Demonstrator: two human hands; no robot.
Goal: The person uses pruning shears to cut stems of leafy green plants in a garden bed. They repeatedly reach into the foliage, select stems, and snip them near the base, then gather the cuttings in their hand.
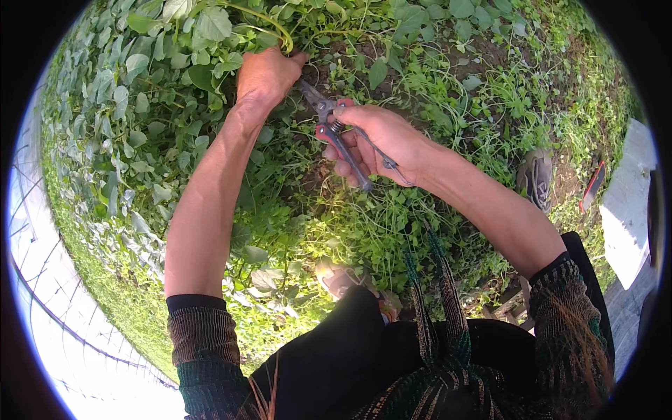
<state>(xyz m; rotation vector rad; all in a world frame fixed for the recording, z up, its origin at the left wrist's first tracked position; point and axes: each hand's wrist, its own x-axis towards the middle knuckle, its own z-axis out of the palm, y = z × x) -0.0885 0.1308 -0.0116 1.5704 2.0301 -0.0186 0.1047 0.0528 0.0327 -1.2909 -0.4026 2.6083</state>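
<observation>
My left hand (270,73) reaches into the leafy plants at the top of the view, its fingers closed around a pale green stem (287,39) that bends down into the grip. Leaves partly cover the fingertips. In my right hand (386,136) is a pair of pruning shears (336,123) with red and dark handles and a coil spring. The handles are spread apart, and the blades point up and left, close beside my left hand. A thin cord or wire loop (391,164) hangs by the right palm.
Broad-leaved plants (136,121) fill the left side; low, thin-stemmed greenery (472,105) covers soil on the right. My shoes (536,178) (338,278) stand among it. A red-and-black object (593,186) lies near a white sheet (625,210). Translucent sheeting (68,310) borders the left.
</observation>
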